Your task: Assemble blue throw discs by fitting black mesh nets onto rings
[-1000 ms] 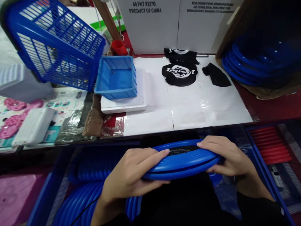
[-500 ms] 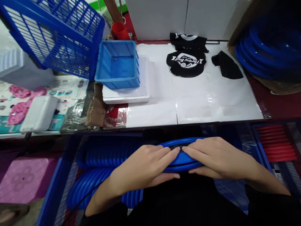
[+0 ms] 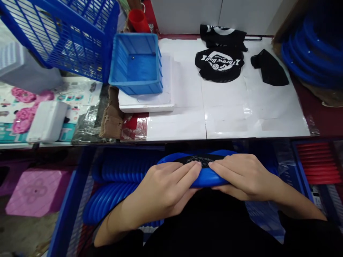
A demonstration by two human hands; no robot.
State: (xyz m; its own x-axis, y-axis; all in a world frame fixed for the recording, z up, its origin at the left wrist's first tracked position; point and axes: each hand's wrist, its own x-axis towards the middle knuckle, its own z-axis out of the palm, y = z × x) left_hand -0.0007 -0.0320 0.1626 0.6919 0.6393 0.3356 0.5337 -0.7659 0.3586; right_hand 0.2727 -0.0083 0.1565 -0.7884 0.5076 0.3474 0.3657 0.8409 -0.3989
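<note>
Bench: white sheet (image 3: 227, 117) covers it, with a blue tray (image 3: 136, 64) at the sheet's far left.
Ring: blue ring (image 3: 206, 179) with black mesh (image 3: 203, 160), just below the sheet's near edge.
Left hand (image 3: 163, 189): fingers clamped over the rim.
Right hand (image 3: 241, 175): clamped likewise, fingertips nearly meeting the left's.
Tip: probably best to press evenly along the mesh edge.

We read one text only: "Throw Ball", white print, upside down to us, on the black cloth (image 3: 219, 66) on the white sheet (image 3: 187, 125). Smaller print beside it was illegible.
</note>
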